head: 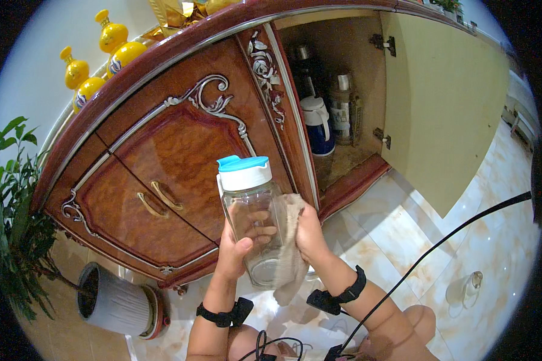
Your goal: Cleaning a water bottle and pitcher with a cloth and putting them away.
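Note:
A clear glass pitcher (257,230) with a white collar and blue lid (244,164) stands upright between my hands, in front of a carved wooden cabinet (180,158). My left hand (235,248) grips its left side, thumb in front and fingers seen through the glass. My right hand (309,230) holds a beige cloth (291,248) against the pitcher's right side; the cloth hangs down past its base. Black straps with small devices circle both wrists.
The cabinet's right door (442,90) stands open; inside are a blue and white jug (316,126) and glass bottles (341,113). Yellow gourd-shaped bottles (113,38) line the top. A potted plant (117,300) is at left, a glass vessel (472,284) on the tiles at right. A black cable (427,255) crosses my right arm.

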Demonstrator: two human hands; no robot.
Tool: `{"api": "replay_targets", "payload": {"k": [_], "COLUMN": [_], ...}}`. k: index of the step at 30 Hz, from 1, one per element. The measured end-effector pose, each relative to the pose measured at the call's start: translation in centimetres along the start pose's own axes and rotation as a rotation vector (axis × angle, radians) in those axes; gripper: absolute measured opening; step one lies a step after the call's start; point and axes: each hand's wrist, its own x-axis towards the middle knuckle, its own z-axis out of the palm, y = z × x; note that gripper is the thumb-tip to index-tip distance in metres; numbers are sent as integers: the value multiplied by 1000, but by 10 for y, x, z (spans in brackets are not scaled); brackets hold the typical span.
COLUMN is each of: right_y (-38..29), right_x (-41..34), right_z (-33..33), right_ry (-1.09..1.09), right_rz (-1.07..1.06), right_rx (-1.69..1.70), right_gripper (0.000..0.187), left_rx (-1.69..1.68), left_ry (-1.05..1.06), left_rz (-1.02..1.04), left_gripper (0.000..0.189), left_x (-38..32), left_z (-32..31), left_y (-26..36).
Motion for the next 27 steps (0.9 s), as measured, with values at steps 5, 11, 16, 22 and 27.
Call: {"api": "replay_targets", "payload": {"k": [5,11,16,22,27], "right_y": [-17,-42,-70,-66,-55], "right_x": [4,19,12,-40,-43], "right_z": [-15,-38,-25,10,31], "right_ry": [32,172,-55,-392,-525], "right_rz": [-128,241,275,-409,-926], "right_rx": [-1110,-359,680,-294,-1019], "right_gripper": [31,28,30,31,29], "left_rx": [-142,-202,-168,-208,-289], "left_ry": [-1,111,103,88,56], "left_rz": [-32,-30,-40,-71,-44], "left_gripper": [91,82,82,79,56], "left_x": [-5,0,1,5,-1], "left_z": [-3,-14,-18,-17,-1], "left_y": [6,3,1,-12,4]}}
